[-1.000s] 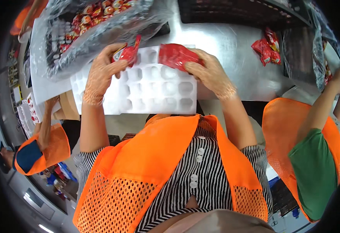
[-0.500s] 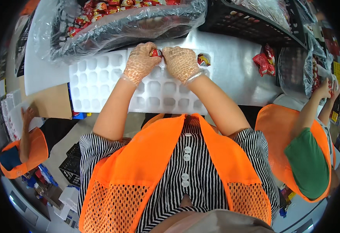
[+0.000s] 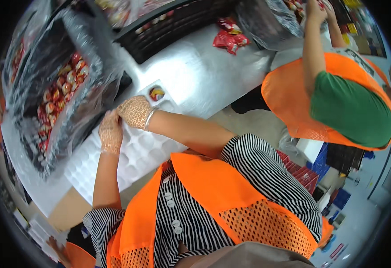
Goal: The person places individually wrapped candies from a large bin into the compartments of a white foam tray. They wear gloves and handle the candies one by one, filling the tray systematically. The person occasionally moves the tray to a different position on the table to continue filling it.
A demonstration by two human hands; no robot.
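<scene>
My left hand and my right hand meet at the fingertips over the far edge of a white moulded tray with rows of round hollows. Both wear thin gloves with a brown-and-white net pattern. The fingers of each are bent and pressed together; whatever they pinch is hidden. Just beyond my right hand, one red-and-yellow wrapped sweet sits in a corner hollow of the tray. To the left, a bag-lined dark crate holds many red-and-gold wrapped sweets.
A black slatted crate stands at the back of the metal table. Red packets lie to its right. A co-worker in an orange vest and green sleeve works at the right beside another bag-lined container.
My view has swung to the right, so the table now slants and the tray and crates appear further left. The red wrapped sweet seen in my left hand is no longer visible.
</scene>
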